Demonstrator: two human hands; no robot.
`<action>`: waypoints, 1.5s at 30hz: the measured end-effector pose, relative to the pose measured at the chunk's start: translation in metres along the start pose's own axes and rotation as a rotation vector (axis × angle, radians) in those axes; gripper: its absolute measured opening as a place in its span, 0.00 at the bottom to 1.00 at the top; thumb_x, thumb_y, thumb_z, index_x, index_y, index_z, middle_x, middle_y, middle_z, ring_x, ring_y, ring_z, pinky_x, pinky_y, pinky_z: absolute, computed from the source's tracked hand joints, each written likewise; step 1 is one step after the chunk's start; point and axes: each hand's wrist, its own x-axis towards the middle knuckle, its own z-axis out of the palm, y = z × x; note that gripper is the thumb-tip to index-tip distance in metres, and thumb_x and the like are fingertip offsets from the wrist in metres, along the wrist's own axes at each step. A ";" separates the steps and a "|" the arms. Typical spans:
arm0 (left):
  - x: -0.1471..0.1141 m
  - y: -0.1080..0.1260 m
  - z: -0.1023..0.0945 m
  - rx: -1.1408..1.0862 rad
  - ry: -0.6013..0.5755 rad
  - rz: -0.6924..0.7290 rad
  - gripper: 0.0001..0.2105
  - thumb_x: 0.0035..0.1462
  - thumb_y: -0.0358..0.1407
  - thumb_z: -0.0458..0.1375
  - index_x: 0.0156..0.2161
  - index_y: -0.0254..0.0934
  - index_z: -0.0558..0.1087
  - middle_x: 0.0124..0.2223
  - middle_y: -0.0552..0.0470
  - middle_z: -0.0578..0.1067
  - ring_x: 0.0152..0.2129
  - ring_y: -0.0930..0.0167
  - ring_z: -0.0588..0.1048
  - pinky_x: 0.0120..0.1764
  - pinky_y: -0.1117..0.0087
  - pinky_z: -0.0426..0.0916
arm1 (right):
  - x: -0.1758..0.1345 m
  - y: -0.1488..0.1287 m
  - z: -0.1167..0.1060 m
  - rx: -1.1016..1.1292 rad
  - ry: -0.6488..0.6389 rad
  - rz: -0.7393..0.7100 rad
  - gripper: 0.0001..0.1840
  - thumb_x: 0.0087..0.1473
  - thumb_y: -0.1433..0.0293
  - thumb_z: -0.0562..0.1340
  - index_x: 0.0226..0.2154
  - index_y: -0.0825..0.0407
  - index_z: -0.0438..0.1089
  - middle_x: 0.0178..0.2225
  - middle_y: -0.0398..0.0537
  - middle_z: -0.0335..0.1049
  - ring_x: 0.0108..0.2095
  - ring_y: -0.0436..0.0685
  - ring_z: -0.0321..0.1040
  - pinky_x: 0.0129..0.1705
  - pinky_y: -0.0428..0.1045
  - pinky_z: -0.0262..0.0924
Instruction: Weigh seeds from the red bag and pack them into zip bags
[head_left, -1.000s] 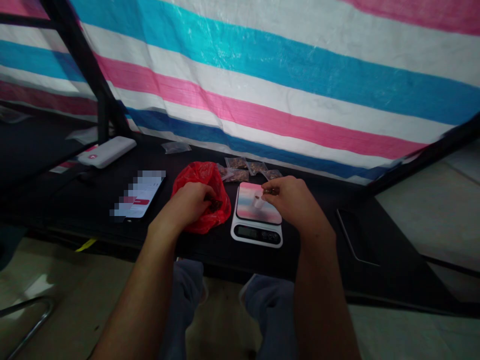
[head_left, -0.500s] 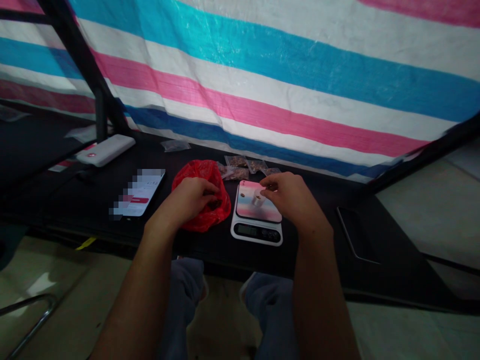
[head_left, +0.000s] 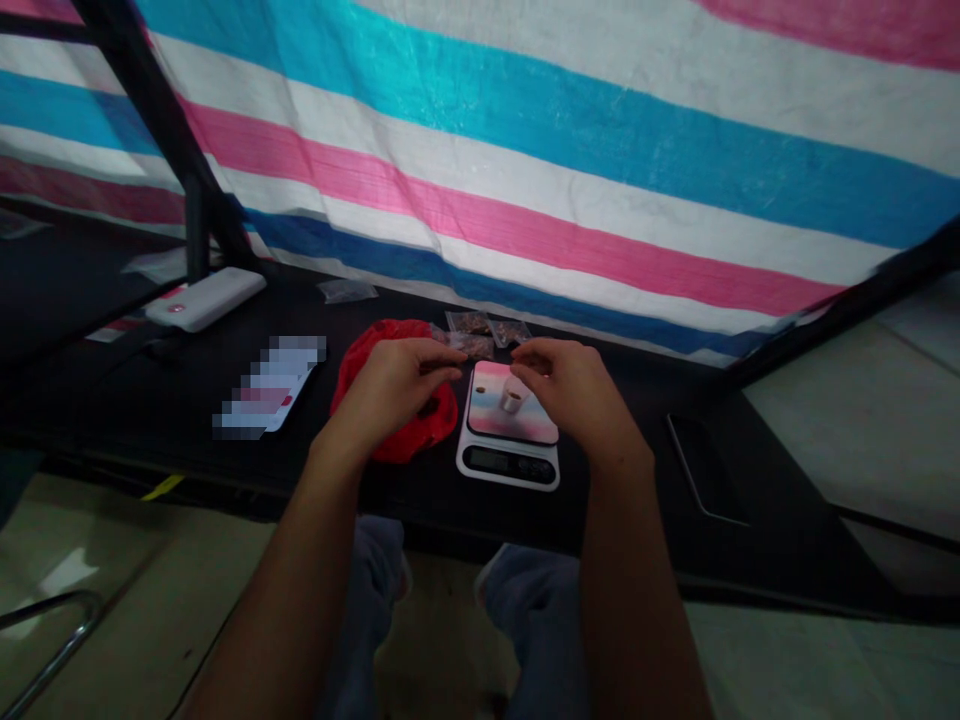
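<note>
My left hand [head_left: 401,385] is over the right part of a red plastic bag [head_left: 356,370], with thumb and fingertips drawn close in a pinch toward the scale. Whatever they hold is too small to make out. Beside it stands a white kitchen scale [head_left: 510,470] with a pink and blue striped plate. A small clear cup [head_left: 512,400] with a bit of brown stuff sits on that plate. My right hand [head_left: 559,380] hovers at the plate's upper right, its thumb and fingers bent together next to the cup; their contents are hidden. A small brown piece [head_left: 481,390] lies at the plate's left.
Several small clear packets [head_left: 471,323] of brown pieces lie behind the scale. A phone [head_left: 274,385] and a white power bank [head_left: 206,298] are at left, a dark phone [head_left: 705,470] at right. A striped sheet [head_left: 525,200] hangs along the table's back.
My left hand has come up out of the red bag and moved right toward the scale. My right hand stays by the cup, its fingertips shifted slightly. The view has shifted a little.
</note>
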 end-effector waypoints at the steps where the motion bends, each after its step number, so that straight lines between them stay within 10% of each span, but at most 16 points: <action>1: 0.001 0.002 0.004 -0.042 0.007 0.028 0.13 0.60 0.34 0.65 0.49 0.40 0.84 0.45 0.51 0.86 0.42 0.66 0.83 0.49 0.69 0.75 | 0.000 0.001 -0.001 0.004 0.004 -0.006 0.09 0.62 0.75 0.65 0.42 0.53 0.82 0.41 0.52 0.84 0.41 0.59 0.80 0.43 0.51 0.68; 16: 0.025 0.038 0.053 0.151 -0.239 0.219 0.14 0.64 0.29 0.58 0.49 0.40 0.84 0.49 0.47 0.85 0.47 0.62 0.82 0.53 0.65 0.72 | -0.006 0.022 -0.015 0.153 0.082 0.037 0.11 0.62 0.70 0.63 0.42 0.53 0.80 0.39 0.50 0.83 0.38 0.57 0.79 0.42 0.50 0.69; 30: 0.025 0.018 0.035 0.192 -0.164 0.194 0.13 0.66 0.32 0.56 0.47 0.36 0.83 0.49 0.45 0.83 0.48 0.63 0.79 0.53 0.65 0.71 | -0.007 0.029 -0.016 0.209 0.093 0.059 0.12 0.62 0.69 0.62 0.43 0.54 0.81 0.35 0.50 0.83 0.35 0.57 0.78 0.38 0.49 0.67; 39: 0.025 -0.005 0.031 0.364 -0.314 0.031 0.13 0.66 0.36 0.57 0.44 0.35 0.84 0.48 0.43 0.78 0.45 0.61 0.78 0.53 0.63 0.71 | -0.008 0.028 -0.018 0.192 0.105 0.076 0.13 0.62 0.66 0.62 0.42 0.53 0.81 0.37 0.51 0.83 0.37 0.58 0.78 0.39 0.50 0.67; 45: 0.021 0.012 0.038 0.184 -0.136 0.158 0.13 0.68 0.38 0.56 0.45 0.38 0.83 0.46 0.46 0.77 0.44 0.65 0.77 0.51 0.65 0.71 | -0.008 0.035 -0.018 0.207 0.110 0.082 0.13 0.62 0.66 0.62 0.43 0.53 0.81 0.39 0.51 0.83 0.38 0.58 0.78 0.40 0.50 0.68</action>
